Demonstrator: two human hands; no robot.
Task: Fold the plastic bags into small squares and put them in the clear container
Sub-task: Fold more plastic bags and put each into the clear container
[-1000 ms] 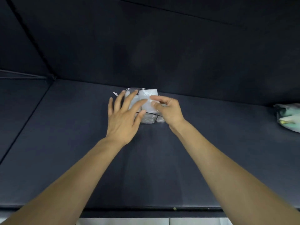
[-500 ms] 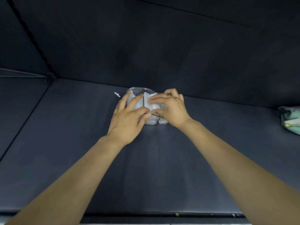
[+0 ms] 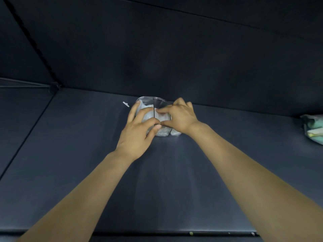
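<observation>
Staged recording booth: dark padded tabletop [image 3: 73, 154], matching backdrop [image 3: 174, 49].

White scrap [image 3: 125, 104] on dark mat [image 3: 70, 154]; crumpled greenish bundle [image 3: 313, 128] far right.

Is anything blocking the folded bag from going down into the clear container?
Nothing visible blocks it. The folded bag is already inside the clear container, with the left hand and right hand pressing over its open top.

No readable text, labels, brands or numbers anywhere: clear container [image 3: 152, 102], pale bundle at right edge [image 3: 313, 128] and worktop [image 3: 70, 154] all unmarked.
</observation>
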